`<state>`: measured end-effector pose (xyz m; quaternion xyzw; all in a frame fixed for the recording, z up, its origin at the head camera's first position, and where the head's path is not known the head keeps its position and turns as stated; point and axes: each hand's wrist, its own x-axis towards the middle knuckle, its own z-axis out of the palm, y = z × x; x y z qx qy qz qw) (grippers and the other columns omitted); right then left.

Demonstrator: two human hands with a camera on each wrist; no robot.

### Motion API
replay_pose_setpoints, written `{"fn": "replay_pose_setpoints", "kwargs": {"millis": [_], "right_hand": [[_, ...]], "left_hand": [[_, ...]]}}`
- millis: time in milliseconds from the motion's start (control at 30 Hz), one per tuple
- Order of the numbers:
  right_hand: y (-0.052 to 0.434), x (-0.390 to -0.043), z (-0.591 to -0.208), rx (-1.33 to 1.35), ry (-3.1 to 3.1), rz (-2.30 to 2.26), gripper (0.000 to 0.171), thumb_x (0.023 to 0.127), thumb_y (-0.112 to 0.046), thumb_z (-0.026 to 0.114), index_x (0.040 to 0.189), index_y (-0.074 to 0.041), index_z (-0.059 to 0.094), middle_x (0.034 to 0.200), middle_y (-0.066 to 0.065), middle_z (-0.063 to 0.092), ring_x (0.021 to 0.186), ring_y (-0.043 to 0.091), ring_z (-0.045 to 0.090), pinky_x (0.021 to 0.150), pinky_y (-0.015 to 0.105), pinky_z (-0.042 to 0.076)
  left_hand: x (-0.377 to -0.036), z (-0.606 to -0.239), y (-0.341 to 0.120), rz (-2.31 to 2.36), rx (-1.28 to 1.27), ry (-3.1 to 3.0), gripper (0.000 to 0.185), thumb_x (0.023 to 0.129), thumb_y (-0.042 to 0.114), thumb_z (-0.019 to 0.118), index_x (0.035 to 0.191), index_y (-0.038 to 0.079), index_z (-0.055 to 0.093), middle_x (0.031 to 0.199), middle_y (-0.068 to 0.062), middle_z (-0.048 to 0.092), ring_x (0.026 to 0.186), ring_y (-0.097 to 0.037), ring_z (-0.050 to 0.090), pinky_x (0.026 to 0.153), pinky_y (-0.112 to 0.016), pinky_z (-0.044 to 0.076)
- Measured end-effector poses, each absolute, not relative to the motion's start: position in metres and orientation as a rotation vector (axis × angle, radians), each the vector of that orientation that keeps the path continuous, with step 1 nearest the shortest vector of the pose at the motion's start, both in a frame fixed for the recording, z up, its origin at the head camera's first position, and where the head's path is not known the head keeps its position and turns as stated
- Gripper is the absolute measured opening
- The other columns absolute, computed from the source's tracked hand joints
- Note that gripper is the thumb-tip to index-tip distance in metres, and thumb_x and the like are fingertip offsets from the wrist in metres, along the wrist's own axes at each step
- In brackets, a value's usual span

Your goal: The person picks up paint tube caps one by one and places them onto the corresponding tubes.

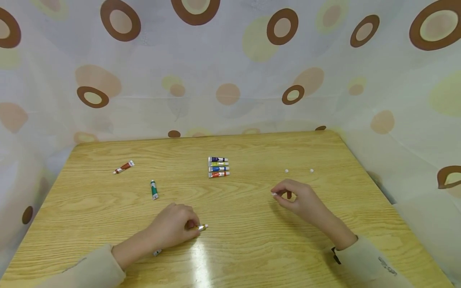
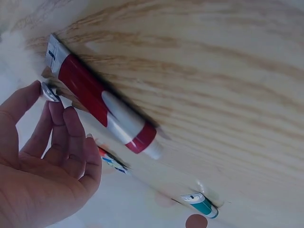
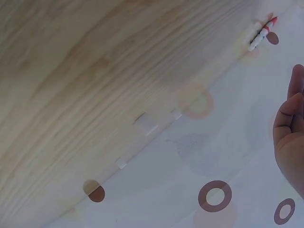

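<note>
While the left hand [image 1: 173,230] grips a mostly hidden tube [image 1: 201,227], the right hand [image 1: 300,200] pinches a white cap [image 1: 274,194].

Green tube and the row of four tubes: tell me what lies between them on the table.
Nothing: in the head view, only bare wooden table shows between the green tube and the row of four tubes.

On the table [image 1: 252,248], four tubes [image 1: 218,167] lie in a row at the middle. Left of them lie two single tubes [image 1: 123,167], one nearer [image 1: 154,189]. Right sit two small bits [image 1: 286,171], perhaps caps. The left hand [image 1: 173,230] rests nearest, the right hand [image 1: 300,200] opposite.
</note>
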<state>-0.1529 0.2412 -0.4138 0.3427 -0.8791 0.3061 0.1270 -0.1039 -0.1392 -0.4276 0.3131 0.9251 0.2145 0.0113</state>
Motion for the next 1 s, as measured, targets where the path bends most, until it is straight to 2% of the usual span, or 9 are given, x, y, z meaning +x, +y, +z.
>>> {"fn": "replay_pose_setpoints", "kwargs": {"millis": [233, 433, 600, 1000], "right_hand": [[0.238, -0.155, -0.415, 1.019, -2.548, 0.9, 0.021, 0.087, 0.001, 0.078, 0.1, -0.014, 0.074, 0.094, -0.005, 0.074, 0.079, 0.0, 0.061, 0.064, 0.02, 0.051], [0.234, -0.156, -0.414, 1.037, -2.515, 0.899, 0.024, 0.085, 0.005, 0.078, 0.101, -0.014, 0.074, 0.094, -0.003, 0.074, 0.079, 0.001, 0.062, 0.063, 0.019, 0.05], [0.231, -0.157, -0.413, 1.07, -2.475, 0.901, 0.027, 0.084, 0.008, 0.077, 0.102, -0.013, 0.074, 0.094, -0.002, 0.074, 0.078, 0.004, 0.063, 0.063, 0.019, 0.05], [0.223, -0.161, -0.411, 1.084, -2.465, 0.955, 0.025, 0.087, 0.007, 0.075, 0.102, -0.013, 0.074, 0.095, -0.001, 0.073, 0.079, 0.005, 0.063, 0.063, 0.02, 0.051]], "left_hand": [[-0.107, -0.428, -0.138, 0.694, 0.997, 2.914, 0.009, 0.085, 0.021, 0.083, 0.078, 0.02, 0.077, 0.069, 0.014, 0.061, 0.065, 0.006, 0.045, 0.069, -0.021, 0.042], [-0.111, -0.422, -0.139, 0.732, 0.97, 2.91, 0.008, 0.086, 0.021, 0.082, 0.08, 0.019, 0.076, 0.075, 0.011, 0.068, 0.069, 0.002, 0.055, 0.068, -0.021, 0.049], [-0.114, -0.417, -0.138, 0.796, 0.891, 2.886, 0.006, 0.086, 0.02, 0.082, 0.084, 0.018, 0.076, 0.08, 0.01, 0.071, 0.073, -0.001, 0.058, 0.066, -0.016, 0.05], [-0.122, -0.399, -0.136, 0.919, 0.773, 2.814, 0.006, 0.089, 0.016, 0.079, 0.09, 0.02, 0.075, 0.084, 0.012, 0.071, 0.08, -0.002, 0.061, 0.071, -0.018, 0.053]]}}
